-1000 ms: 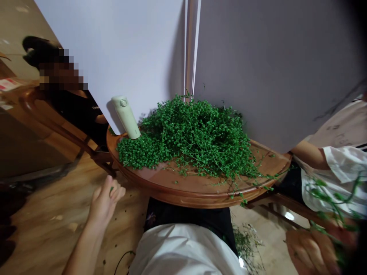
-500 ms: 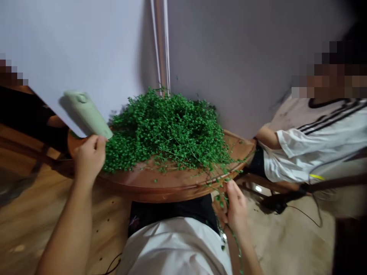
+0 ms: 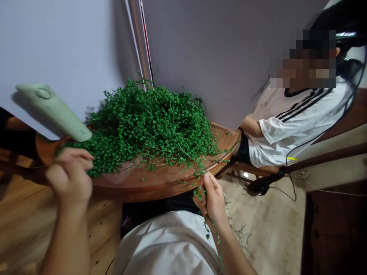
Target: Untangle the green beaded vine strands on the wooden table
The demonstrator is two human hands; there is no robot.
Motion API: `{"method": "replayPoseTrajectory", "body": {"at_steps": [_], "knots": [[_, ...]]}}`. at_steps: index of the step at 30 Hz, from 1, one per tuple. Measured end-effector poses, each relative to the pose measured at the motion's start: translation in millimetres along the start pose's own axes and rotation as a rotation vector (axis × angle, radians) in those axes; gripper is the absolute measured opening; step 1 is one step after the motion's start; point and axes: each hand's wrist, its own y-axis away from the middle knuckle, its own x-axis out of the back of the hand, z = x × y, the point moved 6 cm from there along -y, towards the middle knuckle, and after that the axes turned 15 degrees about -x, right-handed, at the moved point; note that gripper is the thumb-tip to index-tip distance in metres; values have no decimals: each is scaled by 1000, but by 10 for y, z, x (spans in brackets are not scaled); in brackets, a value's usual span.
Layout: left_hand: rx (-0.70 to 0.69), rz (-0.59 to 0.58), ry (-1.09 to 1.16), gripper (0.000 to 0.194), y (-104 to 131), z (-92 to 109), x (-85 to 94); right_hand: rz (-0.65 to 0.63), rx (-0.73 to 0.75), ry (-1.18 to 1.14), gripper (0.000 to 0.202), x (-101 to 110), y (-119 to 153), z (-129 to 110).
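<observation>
A large heap of green, beaded plant strands (image 3: 155, 126) lies on the wooden table (image 3: 126, 191). My right hand (image 3: 213, 196) is closed on a thin green strand at the table's front edge; part of the strand hangs down beside my forearm. My left hand (image 3: 71, 173) is raised near the left end of the heap, its fingers curled and blurred, so whether it holds anything cannot be made out. Beyond it, a pale green cylindrical object (image 3: 57, 110) stands close to the left panel.
A person in a white shirt with black stripes (image 3: 301, 118) sits at the right. Grey panels (image 3: 206, 57) rise behind the heap. Part of another person's arm (image 3: 17, 124) shows at the far left. A black cable (image 3: 294, 187) hangs near the right chair.
The view has turned to the right, so the heap and table appear further left. My left hand looks more blurred and has shifted down and left in the picture. My right hand still holds the strand.
</observation>
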Motion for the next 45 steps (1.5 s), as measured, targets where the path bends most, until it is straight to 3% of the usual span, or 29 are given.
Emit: {"method": "replayPoseTrajectory", "body": {"at_steps": [1,3,4,5,6,10,15,21,27,31,40,42,45], "knots": [[-77,-88,143,61,202,281,-53,-3,-6,4,49,-31,6,29],[-203,-494,409,57,685,872,-306,-8,-13,42,50,-93,24,91],[-197,-715,482,51,947,1100,-446,-17,-11,82,50,-125,38,122],[-152,-849,536,48,1159,1260,-552,-30,-3,134,49,-155,53,148],[-100,-902,590,49,1305,1368,-631,-45,16,189,49,-181,70,167],[34,-889,683,63,1456,1444,-806,-119,184,459,43,-256,154,171],[2,-889,698,58,1383,1462,-792,-87,469,780,31,-290,241,115],[-53,-959,613,52,1489,1501,-762,-43,598,972,29,-308,249,100],[-150,-1002,581,55,1530,1513,-740,-21,647,1031,29,-284,246,83],[-226,-1013,610,60,1543,1560,-710,-49,595,1002,32,-216,217,44],[-356,-1116,674,56,1672,1548,-620,-302,560,1130,23,-219,342,-95],[-346,-1166,725,55,1701,1497,-547,-248,548,1043,26,-77,322,-251],[-259,-1156,719,56,1655,1273,-380,15,449,682,36,355,265,-606]]}}
